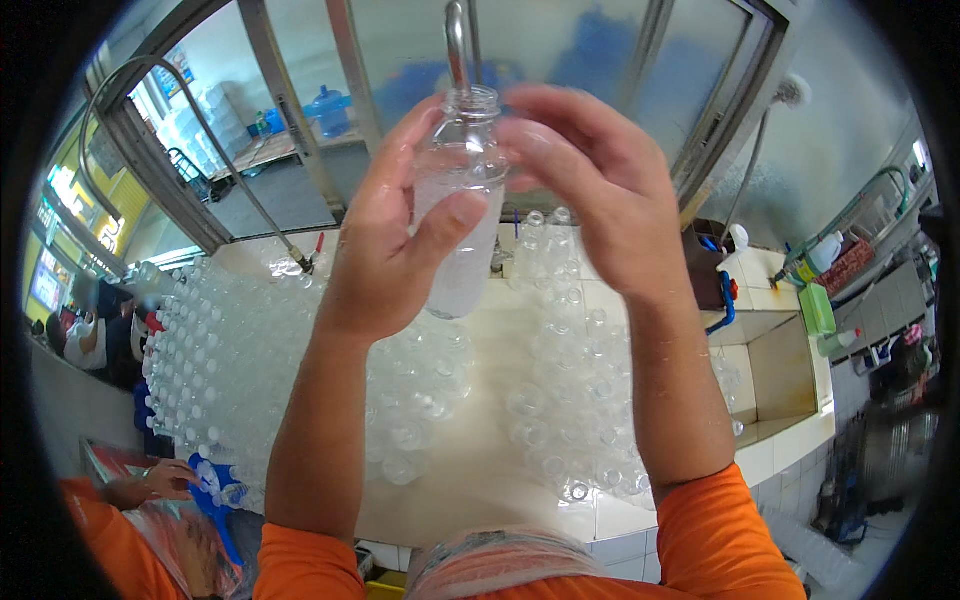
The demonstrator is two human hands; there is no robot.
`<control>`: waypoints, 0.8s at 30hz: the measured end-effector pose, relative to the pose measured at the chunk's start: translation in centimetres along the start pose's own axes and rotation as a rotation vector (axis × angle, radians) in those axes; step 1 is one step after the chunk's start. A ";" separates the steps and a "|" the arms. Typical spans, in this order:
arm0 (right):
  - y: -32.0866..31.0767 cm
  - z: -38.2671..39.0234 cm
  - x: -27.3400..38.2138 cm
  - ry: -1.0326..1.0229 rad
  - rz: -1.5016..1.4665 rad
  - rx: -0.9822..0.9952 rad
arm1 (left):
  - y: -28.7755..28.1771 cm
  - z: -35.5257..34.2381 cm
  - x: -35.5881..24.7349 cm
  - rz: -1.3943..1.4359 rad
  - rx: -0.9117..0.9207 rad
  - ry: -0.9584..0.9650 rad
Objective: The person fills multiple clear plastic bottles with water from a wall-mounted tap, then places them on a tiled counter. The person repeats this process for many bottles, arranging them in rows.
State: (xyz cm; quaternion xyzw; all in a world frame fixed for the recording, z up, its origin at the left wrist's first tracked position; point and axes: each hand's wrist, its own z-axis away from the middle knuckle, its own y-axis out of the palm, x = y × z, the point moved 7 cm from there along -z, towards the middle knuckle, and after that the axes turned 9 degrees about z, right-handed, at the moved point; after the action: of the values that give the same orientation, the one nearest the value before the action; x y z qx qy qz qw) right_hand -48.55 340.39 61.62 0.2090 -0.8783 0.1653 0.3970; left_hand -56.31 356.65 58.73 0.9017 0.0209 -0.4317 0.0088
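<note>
A clear plastic bottle without a cap stands nearly upright in my left hand. My left thumb lies across its front, and the fingers go behind it. Above the open mouth hangs a curved metal spout, its tip at or just inside the neck. Cloudy, bubbly liquid shows inside the bottle. To the right of the neck, my right hand is raised with curved, loosely spread fingers, slightly blurred. Its fingertips come close to the neck; whether they touch is unclear.
Capped bottles crowd the counter's left; uncapped bottles stand in rows at right. A bent metal pipe rises at left. A tiled basin lies far right. At lower left, a co-worker's hand is at a blue holder.
</note>
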 end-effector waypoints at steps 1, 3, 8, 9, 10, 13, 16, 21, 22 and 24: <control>-1.4 0.8 -2.1 0.107 0.147 -0.039 | 0.0 -0.4 -0.7 -0.072 -0.014 -0.014; -3.1 3.5 -6.0 0.176 0.536 0.039 | 0.1 -0.6 -2.0 -0.134 -0.028 0.061; -3.4 15.6 -16.1 0.395 1.379 0.540 | 0.0 -1.0 -3.4 -0.383 -0.053 0.207; -3.3 17.1 -17.1 0.428 1.360 0.564 | 0.1 -1.1 -3.6 -0.408 -0.056 0.222; -2.8 17.8 -18.0 0.449 1.345 0.580 | 0.3 -1.2 -3.6 -0.435 -0.064 0.217; -2.8 16.4 -16.9 0.412 1.215 0.418 | 0.6 -1.3 -3.6 -0.346 -0.099 0.158; -3.5 12.2 -12.2 0.313 0.903 0.121 | 0.7 -1.3 -3.9 -0.379 -0.102 0.159; -2.4 4.8 -2.0 -0.045 0.594 -0.106 | 0.5 -1.0 -3.7 -0.403 -0.084 0.122; -1.7 3.6 -0.8 -0.069 0.528 -0.123 | 0.5 -0.8 -3.7 -0.418 -0.079 0.116; -0.7 1.7 1.4 -0.066 0.498 -0.079 | 0.4 -0.2 -3.4 -0.512 -0.016 0.107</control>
State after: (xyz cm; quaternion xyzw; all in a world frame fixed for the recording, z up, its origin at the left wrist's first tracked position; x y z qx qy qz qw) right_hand -50.12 338.70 61.74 -0.0241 -0.9208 0.2169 0.3232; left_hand -58.29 356.19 61.46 0.8885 0.2524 -0.3713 -0.0947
